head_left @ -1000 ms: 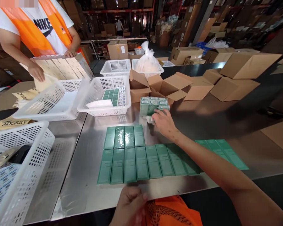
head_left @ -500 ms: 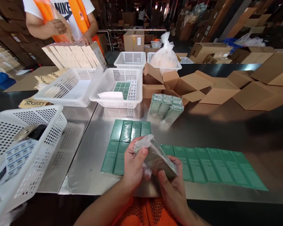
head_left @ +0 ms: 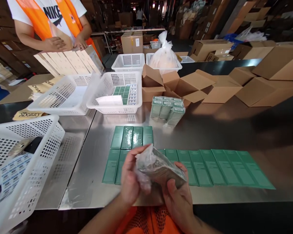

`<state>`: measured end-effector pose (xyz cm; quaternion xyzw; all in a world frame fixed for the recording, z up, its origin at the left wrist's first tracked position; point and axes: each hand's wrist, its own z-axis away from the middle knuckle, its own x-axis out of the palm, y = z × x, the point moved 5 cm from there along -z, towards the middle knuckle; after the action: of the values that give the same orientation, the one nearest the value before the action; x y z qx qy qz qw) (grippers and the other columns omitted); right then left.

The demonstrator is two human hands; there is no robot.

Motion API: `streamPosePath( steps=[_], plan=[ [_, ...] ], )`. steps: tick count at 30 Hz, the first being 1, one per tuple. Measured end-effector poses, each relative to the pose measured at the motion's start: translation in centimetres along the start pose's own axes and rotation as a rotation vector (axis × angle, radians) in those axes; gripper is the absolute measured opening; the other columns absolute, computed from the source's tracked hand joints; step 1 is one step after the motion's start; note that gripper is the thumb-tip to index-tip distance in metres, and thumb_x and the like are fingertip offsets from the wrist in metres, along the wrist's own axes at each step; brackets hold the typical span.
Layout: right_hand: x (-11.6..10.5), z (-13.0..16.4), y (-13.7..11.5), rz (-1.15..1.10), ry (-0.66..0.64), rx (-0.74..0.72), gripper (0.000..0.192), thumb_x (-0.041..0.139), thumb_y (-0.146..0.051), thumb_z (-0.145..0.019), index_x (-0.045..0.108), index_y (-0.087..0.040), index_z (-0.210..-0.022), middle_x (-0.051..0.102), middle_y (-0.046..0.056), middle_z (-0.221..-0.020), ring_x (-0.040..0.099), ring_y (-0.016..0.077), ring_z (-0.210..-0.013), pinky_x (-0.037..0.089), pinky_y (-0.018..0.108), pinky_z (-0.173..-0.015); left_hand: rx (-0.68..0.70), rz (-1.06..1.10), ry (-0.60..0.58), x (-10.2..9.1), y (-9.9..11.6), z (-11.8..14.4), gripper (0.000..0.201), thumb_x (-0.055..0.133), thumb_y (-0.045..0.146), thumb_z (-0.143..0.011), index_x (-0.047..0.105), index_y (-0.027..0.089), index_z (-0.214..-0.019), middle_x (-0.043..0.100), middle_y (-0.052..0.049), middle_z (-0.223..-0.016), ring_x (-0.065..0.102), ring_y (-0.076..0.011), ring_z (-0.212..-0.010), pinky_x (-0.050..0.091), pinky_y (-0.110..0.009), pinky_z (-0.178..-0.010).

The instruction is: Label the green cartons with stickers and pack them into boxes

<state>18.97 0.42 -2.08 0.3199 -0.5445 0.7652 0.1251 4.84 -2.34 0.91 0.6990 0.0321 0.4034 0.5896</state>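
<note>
A tied white bag (head_left: 163,56) is sitting inside a white basket (head_left: 175,69). Just to the left of this bag, a second basket (head_left: 128,67) is standing, and behind the bag, also to its left, a taped carton (head_left: 129,44) is showing a pale label (head_left: 137,42). In front of the bag and on to its right, opened brown cartons (head_left: 222,89) are lying. Well to the bag's left, cream boxes (head_left: 65,63) are standing in a row, and a co-worker (head_left: 53,15) is standing by them, wearing an orange vest (head_left: 70,14).

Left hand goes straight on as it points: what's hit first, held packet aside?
Likely the flat-lying green boxes just beyond the left hand; its height above the table is unclear, so it might pass over them.
</note>
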Motion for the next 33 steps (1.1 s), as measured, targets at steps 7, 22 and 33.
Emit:
streamPosePath(
  steps=[7,22,33],
  plan=[
    [-1.7,-1.3,-0.4,-0.013,0.065,0.068,0.054,0.083,-0.038,-0.076,0.045,-0.031,-0.113,0.071,-0.004,-0.093,0.069,0.0123,-0.084,0.057,0.020,-0.076,0.546,-0.830,-0.304,0.1,7.4,-1.2,0.016,0.071,0.010,-0.082,0.074,0.024,-0.089,0.075,-0.003,-0.088,0.068,-0.0179,-0.085,0.053,-0.028,-0.074],
    [-2.3,-1.1,-0.7,-0.069,0.086,0.053,0.048,0.084,-0.040,-0.073,0.053,-0.032,-0.108,0.067,-0.003,-0.090,0.068,0.0135,-0.081,0.057,0.022,-0.073,-0.074,-1.091,-0.604,0.6,6.7,-2.3,0.010,0.067,0.027,-0.085,0.071,0.020,-0.079,0.068,0.001,-0.062,0.061,-0.0112,-0.053,0.043,-0.019,-0.049],
    [-1.8,-0.3,-0.3,0.136,-0.154,0.142,0.046,0.068,-0.049,-0.088,0.038,-0.032,-0.118,0.063,0.000,-0.094,0.061,0.0178,-0.087,0.050,0.030,-0.078,0.134,-0.827,-0.680,-0.1,5.5,-2.9,0.074,0.086,0.020,-0.064,0.062,0.033,-0.133,0.076,-0.005,-0.098,0.069,-0.0194,-0.076,0.054,-0.026,-0.064]
  ],
)
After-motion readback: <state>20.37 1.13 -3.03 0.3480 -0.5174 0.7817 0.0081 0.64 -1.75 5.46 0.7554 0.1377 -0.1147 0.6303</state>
